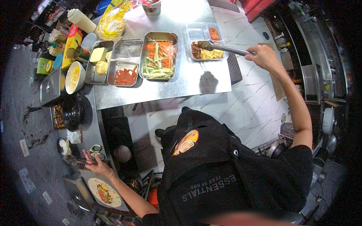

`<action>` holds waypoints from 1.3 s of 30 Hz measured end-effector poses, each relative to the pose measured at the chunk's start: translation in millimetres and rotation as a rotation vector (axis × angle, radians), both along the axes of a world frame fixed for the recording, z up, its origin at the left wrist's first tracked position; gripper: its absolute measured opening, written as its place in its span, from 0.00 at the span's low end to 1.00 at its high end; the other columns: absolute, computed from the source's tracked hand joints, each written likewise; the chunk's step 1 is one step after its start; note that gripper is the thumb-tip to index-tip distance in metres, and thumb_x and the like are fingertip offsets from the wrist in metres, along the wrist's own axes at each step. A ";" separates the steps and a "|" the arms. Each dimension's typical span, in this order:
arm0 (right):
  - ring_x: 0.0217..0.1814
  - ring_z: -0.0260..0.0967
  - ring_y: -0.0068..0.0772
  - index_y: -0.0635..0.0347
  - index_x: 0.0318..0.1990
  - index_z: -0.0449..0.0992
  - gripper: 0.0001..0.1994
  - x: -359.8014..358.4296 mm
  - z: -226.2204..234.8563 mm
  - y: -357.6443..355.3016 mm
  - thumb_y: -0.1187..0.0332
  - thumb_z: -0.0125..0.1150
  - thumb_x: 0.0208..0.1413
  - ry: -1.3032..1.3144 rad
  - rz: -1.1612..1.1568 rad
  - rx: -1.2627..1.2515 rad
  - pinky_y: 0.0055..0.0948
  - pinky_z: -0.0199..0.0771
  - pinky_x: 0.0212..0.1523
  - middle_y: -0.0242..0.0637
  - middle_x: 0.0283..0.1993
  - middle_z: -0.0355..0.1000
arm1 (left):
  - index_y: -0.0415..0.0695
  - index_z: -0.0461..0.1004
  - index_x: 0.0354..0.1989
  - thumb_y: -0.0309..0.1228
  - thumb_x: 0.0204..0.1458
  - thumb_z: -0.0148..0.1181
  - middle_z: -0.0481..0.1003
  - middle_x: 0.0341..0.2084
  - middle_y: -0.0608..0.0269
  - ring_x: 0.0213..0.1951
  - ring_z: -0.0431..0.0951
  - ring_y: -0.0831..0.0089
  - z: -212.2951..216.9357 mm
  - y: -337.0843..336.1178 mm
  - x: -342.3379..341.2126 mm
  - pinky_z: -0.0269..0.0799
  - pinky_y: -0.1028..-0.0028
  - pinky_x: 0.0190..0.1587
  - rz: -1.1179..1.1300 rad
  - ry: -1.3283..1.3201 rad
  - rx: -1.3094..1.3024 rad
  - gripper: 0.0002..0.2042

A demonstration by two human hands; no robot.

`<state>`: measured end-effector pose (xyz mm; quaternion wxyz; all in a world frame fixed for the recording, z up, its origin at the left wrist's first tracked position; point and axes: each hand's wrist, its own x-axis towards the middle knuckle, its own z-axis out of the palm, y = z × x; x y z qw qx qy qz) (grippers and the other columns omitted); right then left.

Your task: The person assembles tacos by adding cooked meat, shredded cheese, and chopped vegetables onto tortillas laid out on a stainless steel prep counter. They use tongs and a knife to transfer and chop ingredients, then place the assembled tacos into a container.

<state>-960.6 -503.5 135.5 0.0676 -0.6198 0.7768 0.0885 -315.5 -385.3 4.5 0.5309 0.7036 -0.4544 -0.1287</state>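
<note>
My right hand (264, 57) is closed round the handle of a long grey metal utensil (230, 49). The utensil's head lies over a clear compartment container (197, 34) with brown meat (196, 52), yellow egg-like food (213, 54) and orange-red food (214, 34). At lower left my left hand (98, 166) is open, fingers spread, beside a spoon (71, 160); whether it touches the spoon I cannot tell. Below that hand, a flat tortilla (103, 193) with mixed fillings lies on white paper (87, 175).
On the steel table (124, 96) stand metal trays of cut vegetables (159, 56), red strips (125, 76) and a yellow block (98, 55). A white bowl (75, 78), squeeze bottle (82, 20) and yellow bag (112, 26) stand left. Green-handled scissors (97, 149) lie near my left hand.
</note>
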 end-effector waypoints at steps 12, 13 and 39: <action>0.36 0.75 0.44 0.52 0.42 0.80 0.15 -7.8 -0.4 -1.6 0.56 0.61 0.49 0.016 0.038 -0.057 0.40 0.73 0.40 0.43 0.31 0.77 | 0.37 0.58 0.41 0.18 0.52 0.54 0.64 0.60 0.52 0.59 0.66 0.61 -11.9 -8.1 -16.2 0.57 0.63 0.62 -0.033 0.011 -0.026 0.12; 0.37 0.75 0.43 0.53 0.43 0.80 0.15 -1.9 11.2 -1.2 0.57 0.61 0.50 0.005 0.002 -0.007 0.39 0.73 0.41 0.43 0.32 0.77 | 0.37 0.58 0.41 0.19 0.52 0.54 0.64 0.60 0.52 0.59 0.66 0.61 -14.0 -6.0 -17.0 0.57 0.63 0.62 -0.045 0.033 -0.062 0.12; 0.38 0.75 0.45 0.50 0.43 0.80 0.13 5.3 -3.0 -13.3 0.59 0.60 0.50 0.121 0.178 -0.051 0.40 0.73 0.40 0.44 0.34 0.77 | 0.38 0.57 0.40 0.18 0.52 0.53 0.64 0.60 0.50 0.60 0.65 0.58 -16.3 -21.1 -46.8 0.54 0.60 0.62 -0.088 0.075 -0.077 0.12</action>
